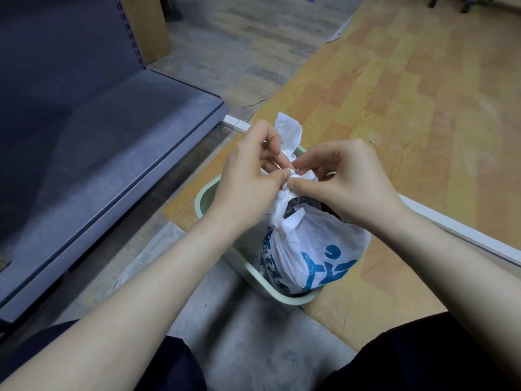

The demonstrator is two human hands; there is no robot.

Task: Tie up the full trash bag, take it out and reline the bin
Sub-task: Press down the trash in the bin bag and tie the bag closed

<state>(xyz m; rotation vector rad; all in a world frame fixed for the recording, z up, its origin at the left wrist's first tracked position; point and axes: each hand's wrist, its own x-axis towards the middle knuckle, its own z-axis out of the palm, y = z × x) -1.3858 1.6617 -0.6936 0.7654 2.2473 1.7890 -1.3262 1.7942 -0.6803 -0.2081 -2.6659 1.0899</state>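
A white plastic trash bag (310, 244) with blue print sits full inside a pale green bin (255, 273) on the floor. Its top is gathered into a twisted neck, and one loose end (289, 131) sticks up behind my fingers. My left hand (248, 179) pinches the neck from the left. My right hand (341, 182) pinches it from the right, and the fingertips of both meet at the knot. Dark contents show through a gap below the knot.
A grey-blue metal shelf base (118, 153) runs along the left. Wood-pattern flooring (408, 108) lies to the right, with a white strip (462, 232) along its edge. My dark-trousered knees (169, 368) frame bare concrete floor in front of the bin.
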